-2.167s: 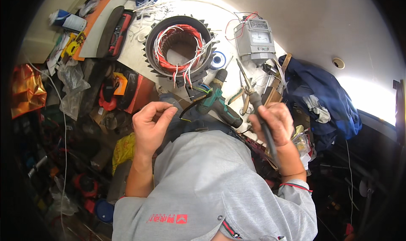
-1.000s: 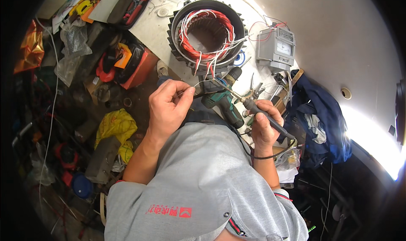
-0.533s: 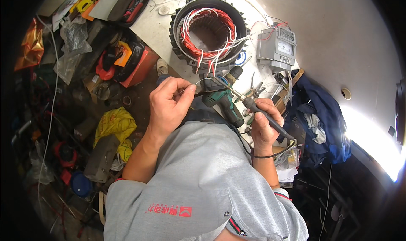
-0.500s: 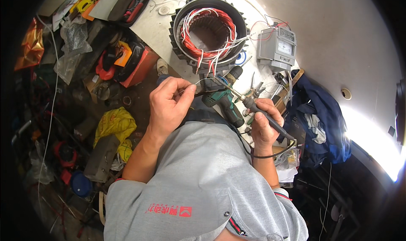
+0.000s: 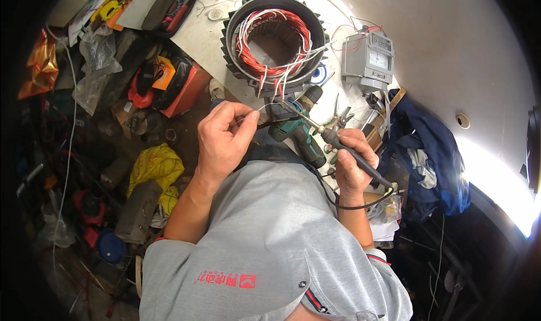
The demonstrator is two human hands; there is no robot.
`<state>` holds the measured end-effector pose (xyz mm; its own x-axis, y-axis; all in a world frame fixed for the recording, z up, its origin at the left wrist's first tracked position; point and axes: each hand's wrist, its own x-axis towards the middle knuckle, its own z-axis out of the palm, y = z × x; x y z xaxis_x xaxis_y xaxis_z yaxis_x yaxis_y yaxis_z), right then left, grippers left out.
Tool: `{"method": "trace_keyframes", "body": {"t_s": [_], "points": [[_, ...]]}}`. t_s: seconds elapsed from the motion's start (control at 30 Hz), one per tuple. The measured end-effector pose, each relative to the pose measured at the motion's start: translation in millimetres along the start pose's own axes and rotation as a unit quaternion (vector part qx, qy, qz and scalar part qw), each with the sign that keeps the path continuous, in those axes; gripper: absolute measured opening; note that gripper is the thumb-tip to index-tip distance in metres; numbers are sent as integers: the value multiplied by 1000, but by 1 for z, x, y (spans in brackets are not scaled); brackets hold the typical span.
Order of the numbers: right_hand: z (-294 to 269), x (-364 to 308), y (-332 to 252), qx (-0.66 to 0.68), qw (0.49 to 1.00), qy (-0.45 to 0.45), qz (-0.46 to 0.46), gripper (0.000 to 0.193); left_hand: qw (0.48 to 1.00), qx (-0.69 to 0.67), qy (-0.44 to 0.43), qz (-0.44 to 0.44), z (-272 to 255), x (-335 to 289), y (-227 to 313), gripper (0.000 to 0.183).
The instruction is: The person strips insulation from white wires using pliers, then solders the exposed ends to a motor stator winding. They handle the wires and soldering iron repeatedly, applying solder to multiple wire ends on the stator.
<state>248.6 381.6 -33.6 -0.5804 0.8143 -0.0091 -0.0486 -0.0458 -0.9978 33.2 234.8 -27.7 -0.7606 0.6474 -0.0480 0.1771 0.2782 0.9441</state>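
Observation:
My right hand is closed round the dark handle of a soldering iron, its metal tip pointing up and left toward the wire ends. Between thumb and forefinger, my left hand pinches a thin strand of solder wire, which curves toward the iron's tip. Just beyond them stands a black finned motor stator with red and white windings. Several leads with red sleeves hang over its near rim. Whether the tip touches a lead is too small to tell.
A green cordless drill lies on the white table right below the stator. A grey analog meter with red leads stands to the right, near pliers. A dark blue jacket hangs at right; tool cases and a yellow bag are at left.
The stator and table appear shifted slightly up and left in the picture. Both hands keep nearly the same pose, still holding the iron and the solder wire.

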Motion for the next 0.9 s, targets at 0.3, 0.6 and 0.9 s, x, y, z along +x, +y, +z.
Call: {"method": "trace_keyframes", "body": {"t_s": [0.3,0.6,0.9], "points": [[-4,0,6,-15,1000,-18,-21,26,1000,2,-3,0,1,0,1,8],[1,-1,-1,-21,1000,-2,-6,24,1000,-4,1,-3,2,0,1,9],[1,-2,0,-21,1000,-1,-6,25,1000,3,-7,2,3,1,3,8]]}}
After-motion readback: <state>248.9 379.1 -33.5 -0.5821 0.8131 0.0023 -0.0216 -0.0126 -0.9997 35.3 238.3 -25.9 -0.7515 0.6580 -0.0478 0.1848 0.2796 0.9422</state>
